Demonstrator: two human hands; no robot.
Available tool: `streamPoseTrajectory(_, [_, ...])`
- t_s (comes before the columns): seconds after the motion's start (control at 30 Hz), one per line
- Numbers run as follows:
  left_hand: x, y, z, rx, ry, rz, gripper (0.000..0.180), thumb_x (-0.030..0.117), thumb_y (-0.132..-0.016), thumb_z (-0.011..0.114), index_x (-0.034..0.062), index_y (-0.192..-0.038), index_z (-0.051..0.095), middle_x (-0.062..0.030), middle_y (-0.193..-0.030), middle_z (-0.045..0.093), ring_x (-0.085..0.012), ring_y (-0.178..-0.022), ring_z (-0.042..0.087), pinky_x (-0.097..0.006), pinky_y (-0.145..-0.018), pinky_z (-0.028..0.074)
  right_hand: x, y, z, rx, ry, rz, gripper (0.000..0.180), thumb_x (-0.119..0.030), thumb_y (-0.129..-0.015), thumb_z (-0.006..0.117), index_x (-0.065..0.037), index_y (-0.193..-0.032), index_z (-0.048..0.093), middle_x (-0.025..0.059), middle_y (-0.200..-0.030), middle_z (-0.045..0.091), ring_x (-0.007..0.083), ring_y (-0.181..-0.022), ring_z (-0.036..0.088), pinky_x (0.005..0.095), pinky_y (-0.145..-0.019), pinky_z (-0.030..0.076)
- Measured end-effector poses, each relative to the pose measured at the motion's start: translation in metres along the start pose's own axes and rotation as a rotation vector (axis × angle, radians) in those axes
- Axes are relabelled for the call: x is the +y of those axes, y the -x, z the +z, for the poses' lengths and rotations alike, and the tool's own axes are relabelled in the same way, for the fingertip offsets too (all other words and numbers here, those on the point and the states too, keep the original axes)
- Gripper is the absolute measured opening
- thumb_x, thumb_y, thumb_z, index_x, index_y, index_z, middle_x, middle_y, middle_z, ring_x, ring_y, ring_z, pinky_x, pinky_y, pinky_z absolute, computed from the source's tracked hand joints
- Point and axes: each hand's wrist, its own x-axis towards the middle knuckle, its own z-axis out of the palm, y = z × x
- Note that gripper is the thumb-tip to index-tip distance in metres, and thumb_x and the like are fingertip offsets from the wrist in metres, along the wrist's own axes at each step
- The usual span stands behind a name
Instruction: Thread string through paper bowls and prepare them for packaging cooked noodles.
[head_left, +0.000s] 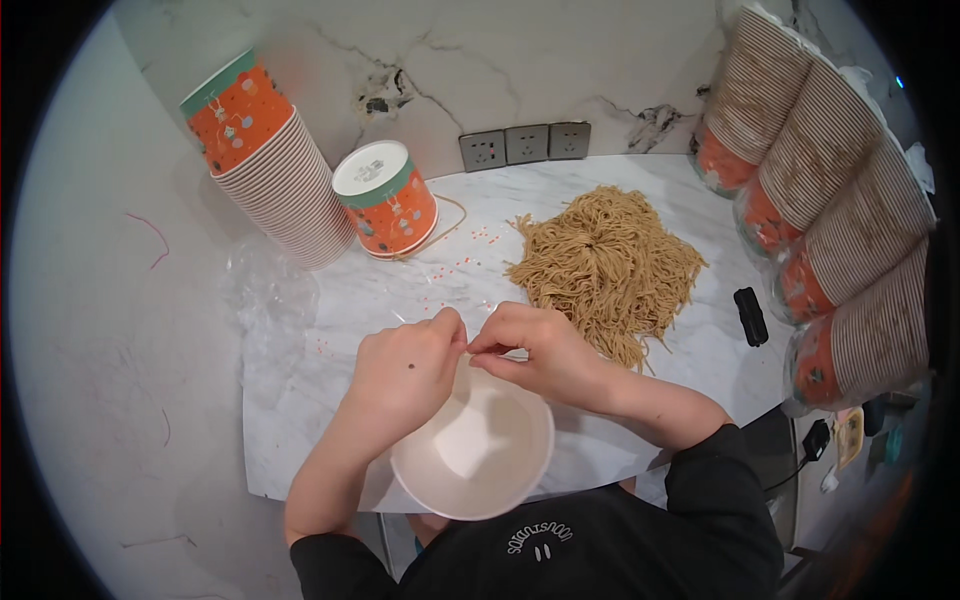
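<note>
my left hand (pixel 405 368) and right hand (pixel 535 350) meet fingertip to fingertip, pinching something thin i can't tell, over the white paper bowl (pixel 478 452) at the desk (pixel 330 320) edge. noodle pile (pixel 607 265) just beyond.

Counting what we see on the counter (pixel 700 340)

We count one white paper bowl (pixel 480 450), one heap of noodles (pixel 605 265), one upturned orange cup (pixel 385 200), one leaning stack of cups (pixel 265 160), four sleeved cup stacks (pixel 830 230), three wall sockets (pixel 525 145), and one small black object (pixel 750 315).
</note>
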Motion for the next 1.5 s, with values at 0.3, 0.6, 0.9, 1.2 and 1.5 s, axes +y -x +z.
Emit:
streamPoseTrajectory(0.3, [-0.059,-0.004,0.071,-0.24,1.218,-0.175,0.03,0.03,-0.105,0.049,0.0031,-0.107,0.063,-0.0064,-0.102,0.071,-0.0152,-0.09,0.067,-0.032,-0.077,0.052,0.0,-0.005,-0.006,-0.102,-0.014,-0.065,0.012,-0.005,-0.084,0.075,-0.004,-0.095,0.071,0.0075,-0.093,0.065,0.0235,-0.085,0.067,0.0331,-0.073,0.055])
streamPoseTrajectory(0.6, [-0.054,-0.011,0.072,-0.468,2.07,-0.322,0.037,0.028,-0.105,0.046,-0.0033,-0.112,0.064,-0.0131,-0.111,0.069,-0.0183,-0.102,0.066,-0.031,-0.092,0.051,0.0,-0.012,-0.006,-0.054,0.104,-0.326,0.012,-0.007,-0.08,0.076,-0.009,-0.089,0.069,0.0045,-0.11,0.062,0.0251,-0.101,0.06,0.037,-0.086,0.05])
streamPoseTrajectory(0.9, [-0.066,-0.017,0.04,-0.458,1.281,-0.006,0.014,0.008,-0.092,0.071,0.0009,-0.104,0.07,-0.0029,-0.098,0.072,-0.0097,-0.091,0.066,-0.025,-0.084,0.052,-0.014,-0.006,-0.022,-0.113,-0.156,-0.028,0.011,-0.009,-0.083,0.077,-0.01,-0.092,0.072,-0.0009,-0.09,0.065,0.0139,-0.078,0.059,0.0277,-0.07,0.049])
streamPoseTrajectory(1.2, [-0.041,-0.019,0.033,-0.157,1.572,-0.132,0.016,0.005,-0.097,0.064,-0.0046,-0.109,0.067,-0.0133,-0.103,0.072,-0.0172,-0.094,0.071,-0.03,-0.08,0.062,-0.014,-0.008,-0.027,0.059,-0.735,0.43,0.012,-0.007,-0.092,0.071,0.003,-0.097,0.066,0.0031,-0.086,0.07,0.002,-0.075,0.064,0.0165,-0.064,0.051])
streamPoseTrajectory(1.5, [-0.036,-0.024,0.037,-0.07,1.492,-0.101,0.025,0.003,-0.095,0.067,-0.002,-0.119,0.07,-0.0171,-0.131,0.063,-0.0212,-0.11,0.068,-0.03,-0.087,0.062,-0.017,-0.006,-0.021,0.067,-0.208,0.412,0.008,-0.009,-0.092,0.073,-0.002,-0.095,0.07,-0.0058,-0.072,0.064,-0.0016,-0.062,0.054,0.0174,-0.053,0.041])
